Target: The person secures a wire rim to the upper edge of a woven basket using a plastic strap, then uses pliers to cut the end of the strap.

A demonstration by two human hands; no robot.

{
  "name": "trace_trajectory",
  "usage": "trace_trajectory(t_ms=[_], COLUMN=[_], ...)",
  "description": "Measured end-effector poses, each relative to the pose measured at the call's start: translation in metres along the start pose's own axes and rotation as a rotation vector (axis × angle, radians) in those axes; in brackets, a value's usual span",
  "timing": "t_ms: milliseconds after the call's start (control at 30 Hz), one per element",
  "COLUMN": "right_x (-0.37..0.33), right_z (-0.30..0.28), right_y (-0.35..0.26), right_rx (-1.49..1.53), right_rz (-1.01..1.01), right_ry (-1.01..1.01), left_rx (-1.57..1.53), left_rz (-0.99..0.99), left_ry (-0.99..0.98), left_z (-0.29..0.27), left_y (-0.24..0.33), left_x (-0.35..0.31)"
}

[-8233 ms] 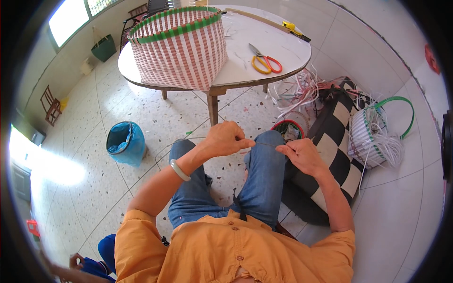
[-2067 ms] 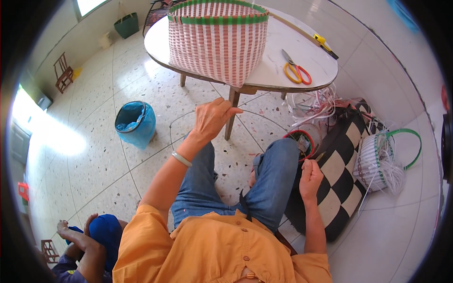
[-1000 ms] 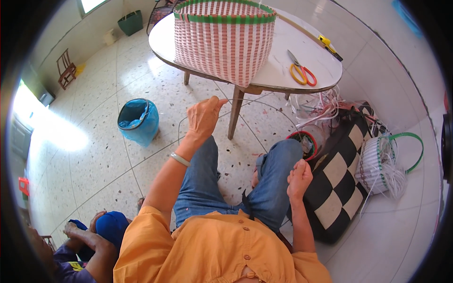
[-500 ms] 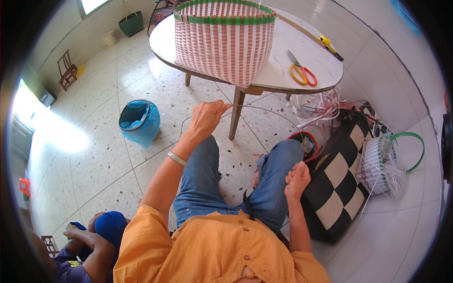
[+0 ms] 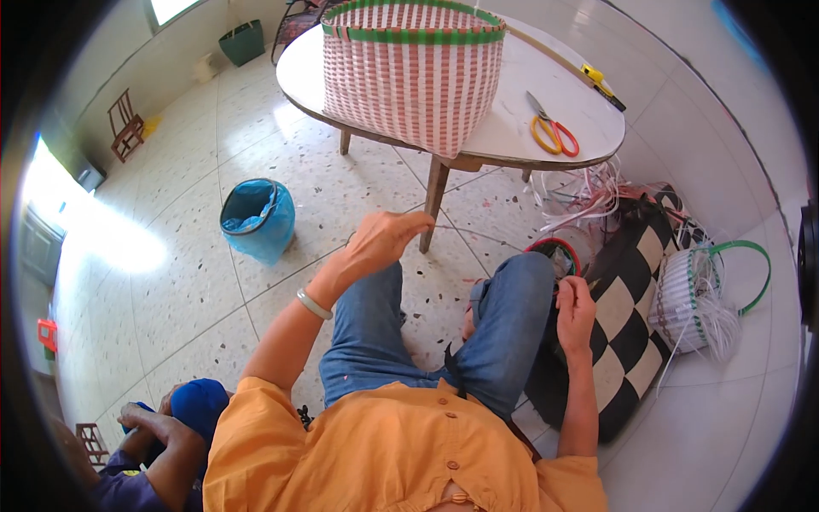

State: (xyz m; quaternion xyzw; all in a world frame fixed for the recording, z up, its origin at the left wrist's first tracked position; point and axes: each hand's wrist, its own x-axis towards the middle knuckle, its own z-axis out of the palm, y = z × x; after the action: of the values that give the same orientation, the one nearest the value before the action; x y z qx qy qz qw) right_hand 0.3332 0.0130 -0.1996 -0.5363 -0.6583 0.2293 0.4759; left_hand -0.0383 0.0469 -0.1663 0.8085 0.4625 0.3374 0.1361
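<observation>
From up here I see the left hand (image 5: 386, 241) raised in front of the left knee, fingers curled together in a pinching grip on a thin pale plastic strand (image 5: 478, 235). The strand runs from that pinch across the gap between the knees toward the right hand (image 5: 574, 309). It is so fine against the speckled floor that I cannot follow its whole length.

The right hand rests beside the right knee, over the black-and-white checkered cushion (image 5: 627, 316), fingers closed. I think the grip there holds the strand's other end, though the view is too poor to be sure. A red-and-green ring of coiled strip (image 5: 559, 247) lies just above that hand.

Ahead stands the round white surface (image 5: 529, 128) with the pink-and-white woven basket with green rim (image 5: 409, 72) on it, the orange-handled scissors (image 5: 553, 132) near its right edge. The left hand sits just below the surface's edge, near its wooden leg (image 5: 433, 198). A blue-lined bin (image 5: 256, 218) stands on open tiled floor to the left. Right of the cushion lies a white woven basket with green handle (image 5: 695, 299). Another person's hands (image 5: 145, 422) show at lower left.
</observation>
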Motion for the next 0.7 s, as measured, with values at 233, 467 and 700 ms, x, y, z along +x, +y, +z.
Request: trace_trajectory(t_ms=[233, 467, 700], right_x=[0.008, 0.012, 0.008], right_z=[-0.005, -0.016, -0.030], right_y=[-0.004, 0.011, 0.012], right_rx=[-0.119, -0.143, -0.147], right_rz=[-0.170, -0.255, -0.322], right_ry=[0.019, 0.027, -0.002], left_rx=[0.001, -0.060, -0.126], left_rz=[0.049, 0.169, 0.138], left_ry=[-0.137, -0.242, -0.394], left_z=[-0.007, -0.002, -0.002], left_y=[0.016, 0.015, 0.032], left_x=[-0.008, -0.008, 0.000])
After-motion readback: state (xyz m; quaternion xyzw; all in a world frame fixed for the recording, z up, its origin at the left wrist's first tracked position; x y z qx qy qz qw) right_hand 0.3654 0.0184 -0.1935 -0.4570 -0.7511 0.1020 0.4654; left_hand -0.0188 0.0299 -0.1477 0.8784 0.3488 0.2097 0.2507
